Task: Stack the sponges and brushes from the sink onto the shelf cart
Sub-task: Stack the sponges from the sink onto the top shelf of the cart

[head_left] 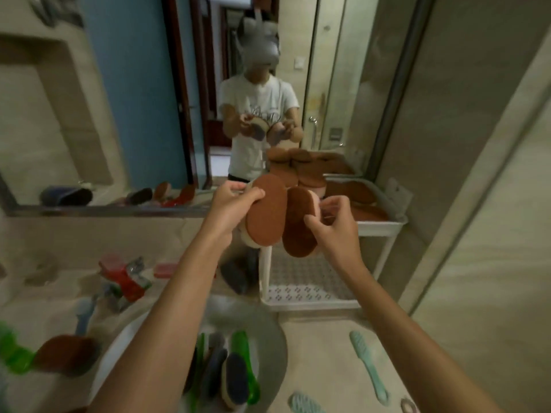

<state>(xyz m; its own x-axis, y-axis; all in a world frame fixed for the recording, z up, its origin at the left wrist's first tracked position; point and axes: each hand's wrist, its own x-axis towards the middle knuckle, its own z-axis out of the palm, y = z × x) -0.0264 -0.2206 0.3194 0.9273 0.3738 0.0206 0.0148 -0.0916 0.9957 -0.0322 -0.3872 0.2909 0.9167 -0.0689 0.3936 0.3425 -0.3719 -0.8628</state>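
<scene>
Two oval sponges held up over the cart, brushes waiting in the sink below.

Nearest, the round white sink (119,347) holds green-handled and dark bristle brushes (238,371). Above it, the left hand (231,204) pinches a brown-faced oval sponge with a pale foam back (267,213), and the right hand (334,225) grips a second brown oval sponge (299,225); both sponges stand on edge, long axes near vertical, brown faces toward the camera. Beyond them, the white plastic shelf cart (378,226) carries brown sponges on its top tier. My advice: tip each sponge flat, brown face up, and line its long axis with the stack.
</scene>
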